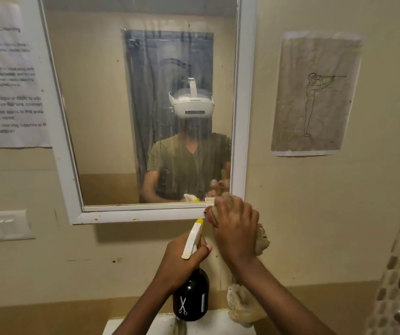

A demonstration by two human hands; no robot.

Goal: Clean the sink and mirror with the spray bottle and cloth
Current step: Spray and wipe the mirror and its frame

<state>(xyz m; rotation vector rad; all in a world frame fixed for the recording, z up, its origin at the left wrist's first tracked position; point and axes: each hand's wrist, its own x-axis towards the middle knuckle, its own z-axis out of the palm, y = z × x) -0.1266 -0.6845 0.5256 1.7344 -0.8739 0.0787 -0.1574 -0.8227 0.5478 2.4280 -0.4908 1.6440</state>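
I see one spray bottle with left hand fingers clamped round it, right hand fingers clamping one cloth against one mirror

Mirror glass glossy, streaked, in smooth white frame. Spray bottle below it: dark glossy body, white plastic trigger head. Cloth beige, rough, crumpled. Sink smooth white. Paper sheet right of mirror, matt, wrinkled.

wall notice: blurred, "Cleaning" readable | spray bottle: white scissors symbol, no words
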